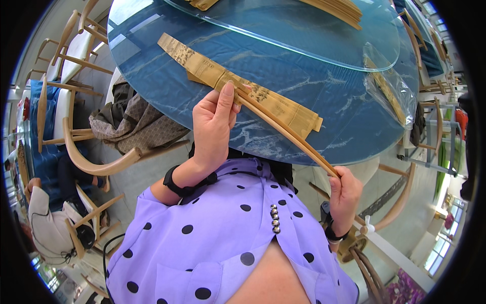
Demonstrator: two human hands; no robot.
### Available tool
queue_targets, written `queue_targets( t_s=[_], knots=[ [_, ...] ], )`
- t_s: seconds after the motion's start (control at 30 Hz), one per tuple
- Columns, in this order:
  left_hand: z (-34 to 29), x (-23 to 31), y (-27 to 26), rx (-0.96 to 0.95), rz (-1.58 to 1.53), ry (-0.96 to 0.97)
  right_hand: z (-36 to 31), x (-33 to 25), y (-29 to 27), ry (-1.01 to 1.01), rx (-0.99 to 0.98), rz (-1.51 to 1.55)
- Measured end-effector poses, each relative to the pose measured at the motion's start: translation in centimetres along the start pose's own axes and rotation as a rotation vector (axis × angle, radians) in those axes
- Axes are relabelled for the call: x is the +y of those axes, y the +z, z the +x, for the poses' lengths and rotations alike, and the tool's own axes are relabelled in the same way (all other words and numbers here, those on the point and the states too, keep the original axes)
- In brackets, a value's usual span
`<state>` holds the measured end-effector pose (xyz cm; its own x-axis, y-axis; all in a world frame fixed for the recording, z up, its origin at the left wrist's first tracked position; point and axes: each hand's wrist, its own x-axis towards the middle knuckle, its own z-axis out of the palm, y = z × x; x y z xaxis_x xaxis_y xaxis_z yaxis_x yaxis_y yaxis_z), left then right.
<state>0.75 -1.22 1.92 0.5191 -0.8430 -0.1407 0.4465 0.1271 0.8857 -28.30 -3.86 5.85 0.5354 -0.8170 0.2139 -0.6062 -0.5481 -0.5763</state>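
A pair of light wooden chopsticks (288, 133) slants across in front of me over the table's near edge. My left hand (215, 119) is closed round their far left end, thumb on top. A printed gold-brown paper sleeve (190, 60) runs out up-left from the same fingers; whether the chopstick tips are inside it is hidden. My right hand (347, 195) grips the lower right end of the chopsticks. Beneath them on the blue tabletop lie more flat gold-brown paper sleeves (286, 110), partly overlapping and partly covered by my left hand.
The round blue marbled table (324, 139) carries a raised glass turntable (283, 38) with a stack of sleeves (336, 11). A clear plastic bag (390, 88) holding a sleeve lies at right. Left stand a wooden chair (96, 164) with a patterned bag (134, 119) and a seated person (48, 218).
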Motion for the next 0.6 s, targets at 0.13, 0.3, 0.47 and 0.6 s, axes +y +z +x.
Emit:
queue_targets(
  t_s=[0.13,0.3,0.47,0.6],
  knots=[
    [0.4,-0.5,-0.7,-0.001,-0.032,-0.006,-0.1,0.0,0.5,-0.018,0.005,-0.042],
    [0.1,-0.7,-0.8,0.012,0.011,-0.023,-0.2,0.4,0.3,-0.070,-0.003,-0.081],
    [0.2,0.1,-0.3,0.014,-0.064,0.035,-0.5,0.6,0.8,-0.071,-0.049,-0.060],
    [0.5,0.1,-0.2,0.011,-0.032,0.043,-0.4,0.7,1.0,-0.057,-0.083,-0.034]
  ],
)
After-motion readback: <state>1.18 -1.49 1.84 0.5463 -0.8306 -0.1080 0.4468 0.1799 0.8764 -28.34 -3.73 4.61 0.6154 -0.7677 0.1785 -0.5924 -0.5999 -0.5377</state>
